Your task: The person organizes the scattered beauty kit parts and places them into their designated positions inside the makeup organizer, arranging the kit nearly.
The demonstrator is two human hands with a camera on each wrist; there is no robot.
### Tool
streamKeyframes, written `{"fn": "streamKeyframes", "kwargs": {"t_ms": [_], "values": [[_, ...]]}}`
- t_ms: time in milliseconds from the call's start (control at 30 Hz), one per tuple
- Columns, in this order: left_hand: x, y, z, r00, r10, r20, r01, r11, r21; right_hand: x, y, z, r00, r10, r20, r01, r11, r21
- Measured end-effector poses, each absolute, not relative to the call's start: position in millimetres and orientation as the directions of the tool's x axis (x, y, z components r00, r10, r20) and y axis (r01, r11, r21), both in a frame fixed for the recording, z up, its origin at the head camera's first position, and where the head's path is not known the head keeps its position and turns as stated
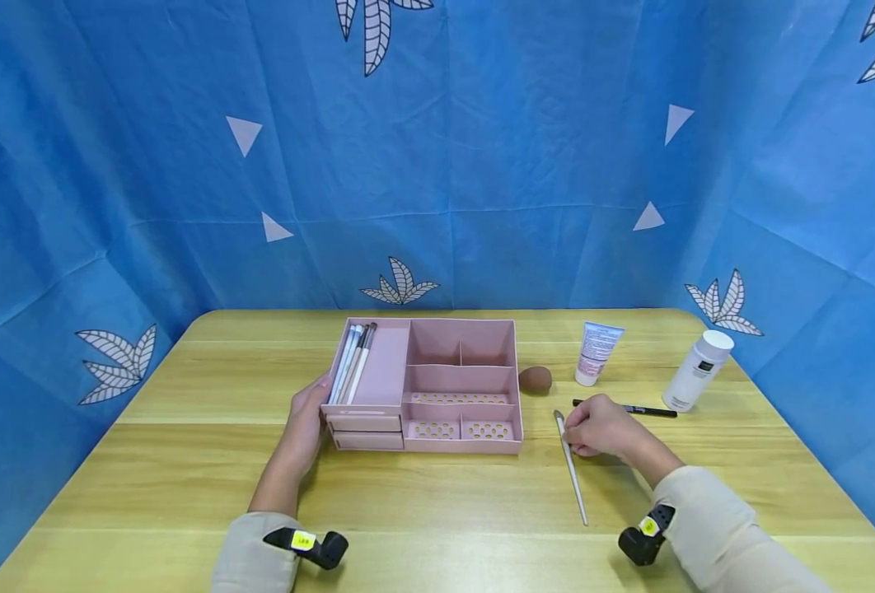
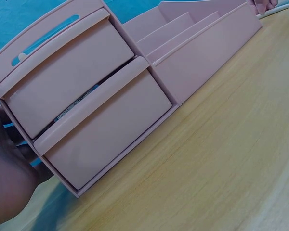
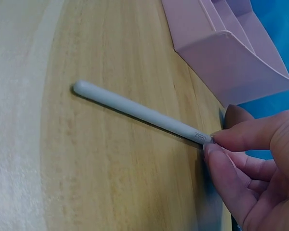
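A white-handled makeup brush [image 1: 574, 479] lies on the table to the right of a pink organizer [image 1: 387, 354]. My right hand [image 1: 602, 427] pinches it between thumb and fingertips near its bristle end. In the right wrist view the brush handle [image 3: 139, 111] still rests along the wood. My left hand [image 1: 308, 418] is against the organizer's left side, its fingers laid along that wall. Several makeup brushes [image 1: 353, 362] sit at the left of the organizer's top. Two drawers [image 2: 101, 125] below them are closed.
A brown makeup sponge [image 1: 535, 380] lies beside the organizer's right wall. Behind my right hand are a thin black pencil [image 1: 652, 410], a small white-and-pink tube [image 1: 596, 352] and a white bottle [image 1: 695, 372]. Blue cloth [image 1: 482, 165] hangs past the table's far edge.
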State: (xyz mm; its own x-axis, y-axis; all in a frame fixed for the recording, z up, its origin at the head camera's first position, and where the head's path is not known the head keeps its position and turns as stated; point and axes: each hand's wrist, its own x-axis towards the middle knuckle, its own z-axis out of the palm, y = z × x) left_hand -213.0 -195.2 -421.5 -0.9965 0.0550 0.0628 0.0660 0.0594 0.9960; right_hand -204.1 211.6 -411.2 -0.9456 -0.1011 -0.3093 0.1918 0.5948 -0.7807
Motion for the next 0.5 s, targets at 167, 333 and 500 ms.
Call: {"fn": "streamKeyframes", "kwargs": {"t_ms": [167,333,500], "values": [[-213.1,-196.3,-422.3,-0.997,0.052,0.05,0.055,0.089,0.994,-204.3,209.4,-412.2,-0.947,-0.096,-0.307,0.183,0.625,-0.759],[-213.4,-196.7,-422.8,-0.997,0.053,0.047,0.052,0.093,0.994,-204.2,206.9,-410.6,-0.945,-0.08,-0.317,0.192,0.649,-0.736],[-213.4,-196.8,-422.6,-0.997,0.059,0.043,0.048,0.089,0.995,-205.5,203.5,-408.7,-0.947,-0.057,-0.315,0.193,0.683,-0.705]]}}
